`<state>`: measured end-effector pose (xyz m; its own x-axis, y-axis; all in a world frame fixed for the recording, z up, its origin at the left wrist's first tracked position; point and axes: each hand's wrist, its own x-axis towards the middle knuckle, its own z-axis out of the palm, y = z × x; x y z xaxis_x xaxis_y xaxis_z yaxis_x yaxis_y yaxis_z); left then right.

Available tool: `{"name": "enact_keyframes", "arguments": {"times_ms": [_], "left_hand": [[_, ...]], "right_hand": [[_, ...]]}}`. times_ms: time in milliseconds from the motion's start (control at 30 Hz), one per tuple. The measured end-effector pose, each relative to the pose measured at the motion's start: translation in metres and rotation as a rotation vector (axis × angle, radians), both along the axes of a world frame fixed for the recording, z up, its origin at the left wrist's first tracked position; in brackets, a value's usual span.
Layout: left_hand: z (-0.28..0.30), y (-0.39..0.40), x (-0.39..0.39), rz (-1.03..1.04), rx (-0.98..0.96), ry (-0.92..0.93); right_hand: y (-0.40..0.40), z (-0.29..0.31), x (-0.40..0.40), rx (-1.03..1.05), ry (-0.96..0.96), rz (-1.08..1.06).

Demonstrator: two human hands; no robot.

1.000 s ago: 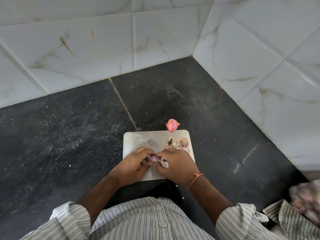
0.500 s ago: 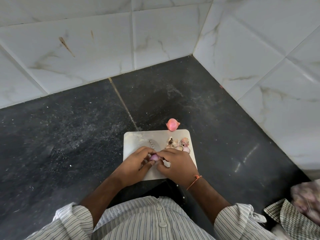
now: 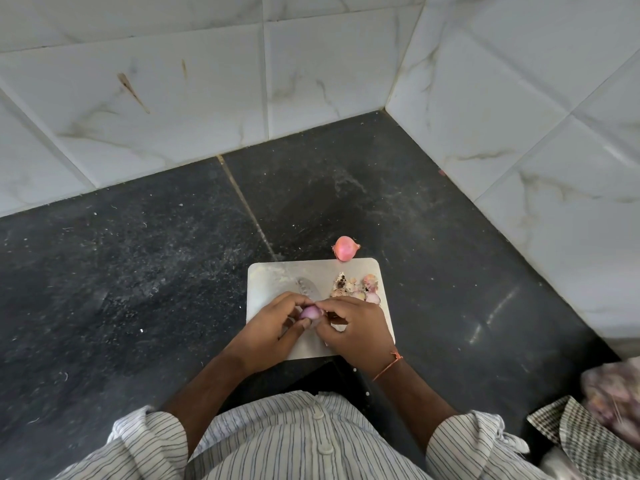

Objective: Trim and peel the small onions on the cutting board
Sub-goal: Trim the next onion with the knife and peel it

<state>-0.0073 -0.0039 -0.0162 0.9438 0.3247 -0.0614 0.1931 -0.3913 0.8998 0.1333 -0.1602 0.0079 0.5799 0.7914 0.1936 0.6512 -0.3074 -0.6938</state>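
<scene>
The white marble-look wall tiles (image 3: 194, 98) take up the whole back and right side, meeting in a corner well beyond the cutting board. Below them is the dark speckled stone surface (image 3: 121, 271), with a thin seam running toward the board's far edge.

The cutting board (image 3: 273, 282) is a pale rounded rectangle sitting on that surface right in front of the person, who's in a striped shirt (image 3: 304, 441) with the sleeves rolled up. Off to the right of the board, near the frame edge, there's a checked cloth (image 3: 585, 441) with something pinkish piled behind it, too blurry to call.

Both hands are over the near half of the board. The left hand (image 3: 273, 327) has its grip clamped on a small purple onion (image 3: 310, 311), fingers curled round it and thumb underneath. The right hand (image 3: 356, 327) has its fingertips pinching at that same onion from the other side; there's an orange thread bracelet (image 3: 389, 365) on that wrist.

A knife blade (image 3: 306, 289) lies on the board just beyond the left hand's knuckles, the handle hidden. A whole unpeeled pink onion (image 3: 345, 248) sits on the surface, touching or just off the board's far edge. A little heap of peels and trimmed ends (image 3: 353, 289) is at the board's far right corner.
</scene>
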Motion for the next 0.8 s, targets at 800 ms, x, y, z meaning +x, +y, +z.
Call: {"name": "enact_keyframes", "arguments": {"times_ms": [800], "left_hand": [[-0.009,-0.001,0.006,0.104,-0.146,-0.049]], "right_hand": [[-0.01,-0.002,0.034,-0.017,1.126,-0.37]]}}
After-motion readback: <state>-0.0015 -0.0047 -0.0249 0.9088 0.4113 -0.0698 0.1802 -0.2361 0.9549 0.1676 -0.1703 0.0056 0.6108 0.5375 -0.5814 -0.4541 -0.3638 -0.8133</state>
